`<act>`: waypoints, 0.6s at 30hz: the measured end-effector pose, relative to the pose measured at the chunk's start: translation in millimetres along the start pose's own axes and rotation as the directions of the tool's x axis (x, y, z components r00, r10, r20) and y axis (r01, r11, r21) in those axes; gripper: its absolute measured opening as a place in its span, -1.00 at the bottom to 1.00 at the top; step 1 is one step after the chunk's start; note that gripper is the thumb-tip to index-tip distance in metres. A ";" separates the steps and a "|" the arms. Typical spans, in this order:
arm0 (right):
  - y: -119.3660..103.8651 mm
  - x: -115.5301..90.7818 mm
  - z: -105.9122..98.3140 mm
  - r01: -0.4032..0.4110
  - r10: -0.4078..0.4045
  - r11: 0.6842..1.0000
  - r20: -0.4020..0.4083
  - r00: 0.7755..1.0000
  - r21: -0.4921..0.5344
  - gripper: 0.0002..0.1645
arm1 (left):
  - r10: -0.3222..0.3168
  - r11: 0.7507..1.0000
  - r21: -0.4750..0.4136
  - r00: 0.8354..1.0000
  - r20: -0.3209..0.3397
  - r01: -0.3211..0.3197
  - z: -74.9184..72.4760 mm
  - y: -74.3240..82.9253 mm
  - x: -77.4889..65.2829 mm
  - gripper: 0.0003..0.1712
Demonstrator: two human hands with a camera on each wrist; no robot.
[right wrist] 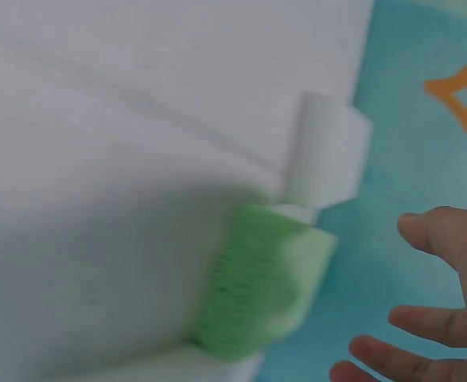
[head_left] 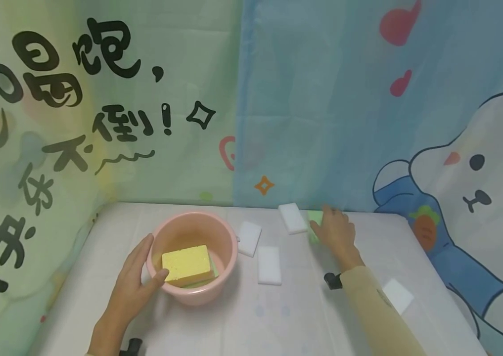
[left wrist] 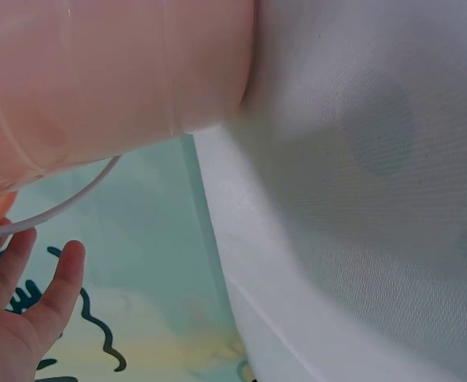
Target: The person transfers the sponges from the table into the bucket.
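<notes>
A pink bucket [head_left: 198, 295] with a thin white handle [left wrist: 74, 195] stands at left centre in the head view. Inside it a yellow sponge [head_left: 186, 263] lies over a light green piece. My left hand [head_left: 133, 284] rests at the bucket's left side, thumb over the rim, fingers extended along the outside; the left wrist view shows fingertips at the handle. At the back of the table my right hand [head_left: 336, 230] reaches over a green sponge [right wrist: 253, 278], partly covering it in the head view. In the right wrist view its fingers are spread, apart from the sponge.
White sponge blocks lie about: one beside the green sponge [head_left: 293, 218], one touching the bucket's right outline [head_left: 249, 238], one at the middle [head_left: 269, 265], another beyond the right sleeve [head_left: 398, 295]. Printed cloth [head_left: 296, 123] hangs behind the table.
</notes>
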State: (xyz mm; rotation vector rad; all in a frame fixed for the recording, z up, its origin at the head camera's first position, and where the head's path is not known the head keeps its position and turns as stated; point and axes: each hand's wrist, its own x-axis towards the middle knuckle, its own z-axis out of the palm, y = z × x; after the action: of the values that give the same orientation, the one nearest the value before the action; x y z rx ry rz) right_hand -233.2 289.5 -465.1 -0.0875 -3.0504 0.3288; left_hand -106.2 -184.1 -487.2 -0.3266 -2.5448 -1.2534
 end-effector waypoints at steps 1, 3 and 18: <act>3.0 1.4 4.2 -0.015 0.015 1.000 0.015 1.000 -0.001 -0.21 | 0.001 1.000 -0.001 1.000 0.000 -0.001 -0.1 0.0 -0.1 -0.08; 8.9 2.7 12.7 -0.034 0.035 0.999 0.043 0.998 -0.004 -0.20 | 0.000 1.000 -0.003 1.000 0.002 0.000 -0.2 0.0 -0.5 -0.07; 24.0 7.4 38.9 -0.077 0.076 0.997 0.091 0.993 0.006 -0.19 | 0.004 1.000 -0.008 1.000 0.010 -0.004 -0.6 -0.9 -0.5 -0.08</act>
State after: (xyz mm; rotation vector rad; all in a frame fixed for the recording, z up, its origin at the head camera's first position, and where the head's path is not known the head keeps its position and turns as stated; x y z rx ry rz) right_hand -242.4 305.2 -507.7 -0.1941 -3.1408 0.3613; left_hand -106.0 -185.2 -487.7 -0.3404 -2.5464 -1.2637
